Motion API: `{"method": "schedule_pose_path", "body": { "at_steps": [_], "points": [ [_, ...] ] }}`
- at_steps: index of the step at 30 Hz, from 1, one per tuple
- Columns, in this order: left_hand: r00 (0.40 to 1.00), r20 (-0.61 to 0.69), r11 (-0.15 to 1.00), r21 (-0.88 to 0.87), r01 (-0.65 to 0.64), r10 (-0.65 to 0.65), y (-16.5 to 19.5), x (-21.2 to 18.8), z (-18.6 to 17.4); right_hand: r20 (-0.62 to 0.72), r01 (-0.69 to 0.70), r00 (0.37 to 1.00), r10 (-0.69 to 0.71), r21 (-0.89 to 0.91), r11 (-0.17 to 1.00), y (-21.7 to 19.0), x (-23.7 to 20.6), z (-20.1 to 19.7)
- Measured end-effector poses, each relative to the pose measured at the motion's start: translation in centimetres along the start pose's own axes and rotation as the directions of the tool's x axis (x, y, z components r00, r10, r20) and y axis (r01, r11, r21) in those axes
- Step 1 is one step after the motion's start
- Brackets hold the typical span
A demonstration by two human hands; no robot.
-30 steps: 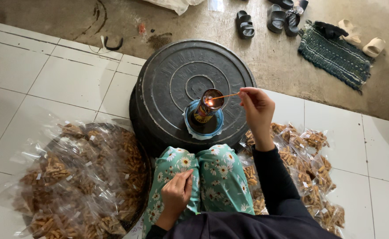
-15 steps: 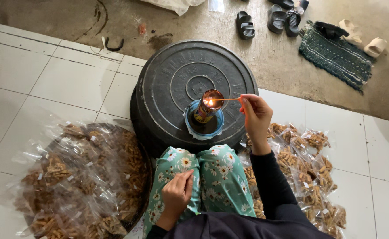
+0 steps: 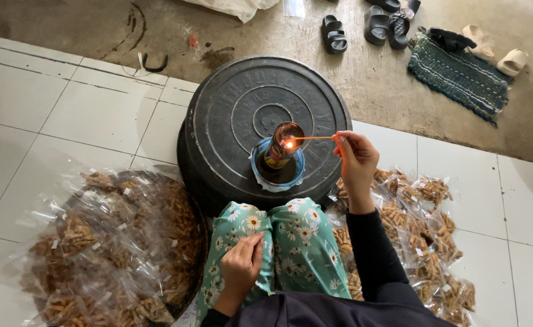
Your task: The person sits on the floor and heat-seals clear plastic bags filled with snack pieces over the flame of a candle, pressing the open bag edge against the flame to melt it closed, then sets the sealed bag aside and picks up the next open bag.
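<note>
On a white tiled floor at the edge of a bare concrete yard, I sit with my knees (in green trousers printed with daisies) drawn up against an overturned black plastic tub (image 3: 242, 103), its round ribbed base serving as my work surface. My right hand (image 3: 355, 158), at three o'clock from the tub's centre, is pinched shut on a thin burning stick (image 3: 315, 138), thumb and fingers closed around its near end; the stick runs level toward nine o'clock, and its lit tip glows at the rim of a small oil lamp (image 3: 281, 145). The lamp, a dark bottle with a coppery top, stands upright in a shallow blue dish (image 3: 260, 172) near the tub's six o'clock edge, just beyond my knees. My left hand (image 3: 241, 266) rests on my left thigh with the fingers curled in; whether it has anything in it I cannot tell. At eight o'clock from the tub a round tray (image 3: 194, 212) is heaped with clear packets of brown snacks (image 3: 115, 242), and more filled snack packets (image 3: 418, 218) lie strewn on the tiles at four o'clock, just beside my right forearm. Out on the concrete at one o'clock, well apart from me, lie several sandals (image 3: 334, 34) and a green woven mat (image 3: 457, 75).
</note>
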State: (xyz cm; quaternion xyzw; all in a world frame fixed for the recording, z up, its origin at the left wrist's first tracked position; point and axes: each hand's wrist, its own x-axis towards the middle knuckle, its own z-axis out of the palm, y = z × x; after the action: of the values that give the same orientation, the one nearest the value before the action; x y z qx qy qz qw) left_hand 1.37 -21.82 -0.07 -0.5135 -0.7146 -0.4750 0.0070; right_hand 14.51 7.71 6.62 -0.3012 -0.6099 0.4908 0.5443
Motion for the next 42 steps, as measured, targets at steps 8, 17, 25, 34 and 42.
{"method": "schedule_pose_path", "body": {
  "at_steps": [8, 17, 25, 34, 42],
  "points": [
    [1.000, 0.001, 1.000, 0.001, -0.007, 0.007, -0.1, -0.1, 0.1, -0.002, -0.048, 0.999, 0.048, 0.053, 0.997, 0.8, -0.3, -0.4],
    [1.000, -0.003, 1.000, 0.008, -0.006, 0.006, 0.0, -0.1, 0.1, -0.030, -0.049, 0.998, 0.053, 0.118, 0.992, 1.4, -0.1, -0.8],
    [1.000, 0.001, 1.000, 0.021, -0.005, 0.005, 0.1, 0.0, 0.0, -0.009, -0.091, 0.996, 0.093, 0.116, 0.989, 2.0, -0.1, -0.6],
    [1.000, 0.004, 1.000, 0.001, -0.003, 0.003, 0.4, 0.3, -0.2, -0.029, -0.130, 0.990, 0.139, 0.212, 0.969, 2.3, 0.1, -1.1],
    [1.000, 0.005, 1.000, 0.001, 0.001, -0.001, 0.3, 0.3, -0.2, -0.053, -0.132, 0.988, 0.147, 0.219, 0.967, 3.1, 0.5, -1.2]
  ]
}}
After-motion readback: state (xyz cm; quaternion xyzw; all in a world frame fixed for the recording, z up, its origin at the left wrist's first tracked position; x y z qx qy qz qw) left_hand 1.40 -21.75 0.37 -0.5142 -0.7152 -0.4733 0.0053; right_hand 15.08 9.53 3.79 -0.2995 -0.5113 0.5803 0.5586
